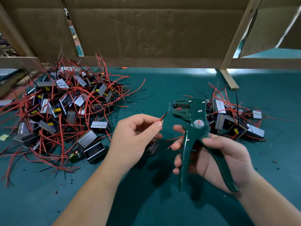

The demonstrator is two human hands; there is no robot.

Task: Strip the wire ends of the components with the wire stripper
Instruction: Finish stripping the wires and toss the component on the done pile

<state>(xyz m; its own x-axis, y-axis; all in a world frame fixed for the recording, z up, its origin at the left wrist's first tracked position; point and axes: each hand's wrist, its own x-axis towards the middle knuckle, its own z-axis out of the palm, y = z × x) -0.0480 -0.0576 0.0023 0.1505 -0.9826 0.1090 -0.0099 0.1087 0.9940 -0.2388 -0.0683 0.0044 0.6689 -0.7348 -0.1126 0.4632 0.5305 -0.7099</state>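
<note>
**Head view: wire held just short of the stripper's mouth**

The wire stripper [195, 115] is dark green painted metal with riveted plates, a round label below the head and two long, splayed handles. Its toothed mouth points left. The right hand [224, 157] holds it upright above the table [146, 201], fingers curled round both handles. The left hand [133, 137] pinches a red and black wire pair [164, 115] between thumb and forefinger, the other fingers loosely curled. The wire's bare, silvery strands sit just beside the mouth, not inside it. A big tangle of boxy, metal-cased components [65, 108] with red leads lies to the left on the teal mat, and a smaller heap [236, 118] behind the stripper.
</note>
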